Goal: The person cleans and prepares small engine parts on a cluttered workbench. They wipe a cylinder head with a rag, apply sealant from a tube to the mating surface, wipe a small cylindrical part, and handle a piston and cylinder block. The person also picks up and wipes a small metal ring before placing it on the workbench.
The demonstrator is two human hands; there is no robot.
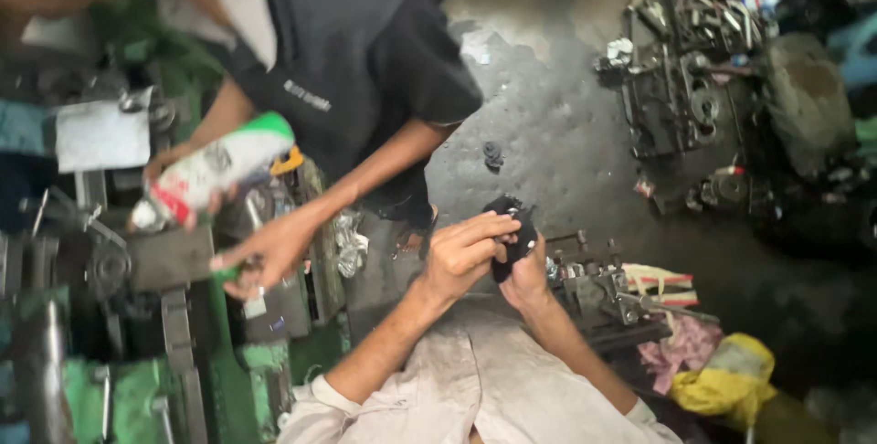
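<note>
small black part | dark, greasy | held up betw both hands, above floor

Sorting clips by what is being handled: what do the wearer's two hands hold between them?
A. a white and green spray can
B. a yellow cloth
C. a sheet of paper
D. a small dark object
D: the left hand and right hand meet around a small dark object; the spray can is in another person's hand.

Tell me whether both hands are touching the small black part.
Touching. The head view shows the left hand pinching the small black part from the side with its fingers over it, while the right hand cups it from below.
</note>
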